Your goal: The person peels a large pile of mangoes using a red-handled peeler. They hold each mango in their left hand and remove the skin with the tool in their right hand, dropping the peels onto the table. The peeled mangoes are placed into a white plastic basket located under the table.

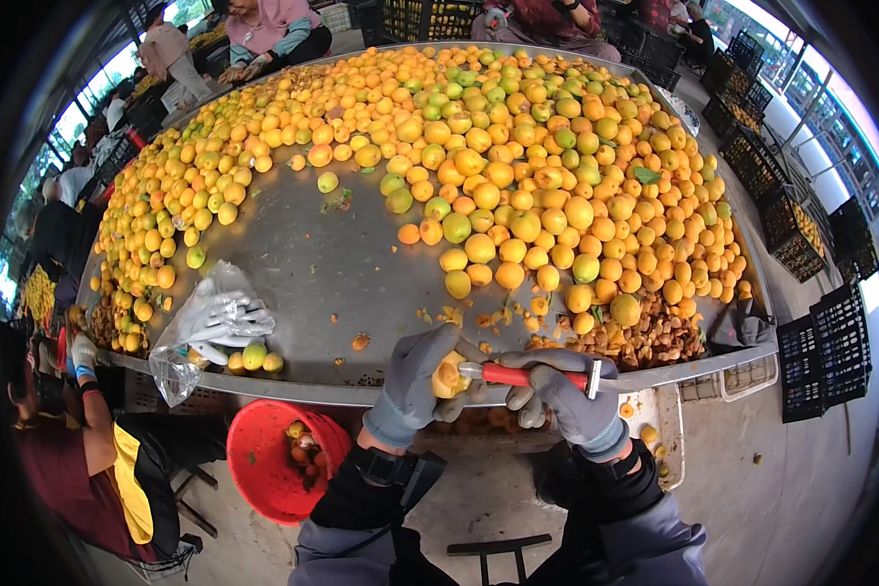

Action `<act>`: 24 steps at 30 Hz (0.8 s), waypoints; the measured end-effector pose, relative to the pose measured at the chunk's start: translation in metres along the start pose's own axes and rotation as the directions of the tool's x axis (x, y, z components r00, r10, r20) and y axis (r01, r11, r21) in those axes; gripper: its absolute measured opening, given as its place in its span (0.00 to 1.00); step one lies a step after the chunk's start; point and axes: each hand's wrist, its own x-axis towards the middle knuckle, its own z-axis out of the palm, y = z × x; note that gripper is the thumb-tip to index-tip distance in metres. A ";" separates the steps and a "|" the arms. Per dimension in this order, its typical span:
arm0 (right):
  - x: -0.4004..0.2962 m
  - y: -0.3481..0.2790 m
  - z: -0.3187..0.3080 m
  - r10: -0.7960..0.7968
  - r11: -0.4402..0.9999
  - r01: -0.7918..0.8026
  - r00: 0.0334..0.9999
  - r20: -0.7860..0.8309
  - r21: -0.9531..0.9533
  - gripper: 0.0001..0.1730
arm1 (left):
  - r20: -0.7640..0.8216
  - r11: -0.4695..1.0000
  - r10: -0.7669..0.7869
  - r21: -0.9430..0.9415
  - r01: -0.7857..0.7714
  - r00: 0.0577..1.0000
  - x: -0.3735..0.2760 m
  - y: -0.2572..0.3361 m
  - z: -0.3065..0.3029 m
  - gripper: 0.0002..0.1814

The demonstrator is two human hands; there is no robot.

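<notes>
My left hand [415, 384], in a grey work glove, grips a yellow fruit [450, 375], apparently an apricot, with part of its surface cut. My right hand [568, 399], gloved the same way, holds a red-handled hand tool [505, 374]. The tool's metal tip meets the fruit; a metal crosspiece shows at its other end. Both hands are over the near edge of a metal table [322, 256]. Beyond them spreads a large heap of yellow, orange and green fruit [527, 198]. Brown scraps or pits [630, 340] lie at the near right, beside small yellow pieces.
A clear plastic bag of white gloves [223, 315] lies near left. Below the table are a red bucket [253, 469] with fruit waste and a white tray [670, 439]. Black crates [824, 351] line the right. A co-worker [88, 469] sits left; others sit across the table.
</notes>
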 end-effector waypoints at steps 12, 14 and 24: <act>-0.001 -0.015 0.006 -0.060 0.958 0.078 0.995 0.074 -0.274 0.14 | 0.054 0.996 0.067 -0.059 -0.063 0.996 0.002 0.016 0.005 0.29; -0.002 -0.014 0.008 -0.126 0.926 0.144 0.989 0.072 -0.349 0.14 | 0.028 0.977 0.188 0.101 -0.190 0.982 -0.003 0.014 0.005 0.26; -0.006 -0.021 0.021 0.062 0.994 -0.078 0.981 -0.183 -0.080 0.15 | -0.039 0.653 -0.017 -0.758 -0.019 0.999 0.012 0.011 0.026 0.26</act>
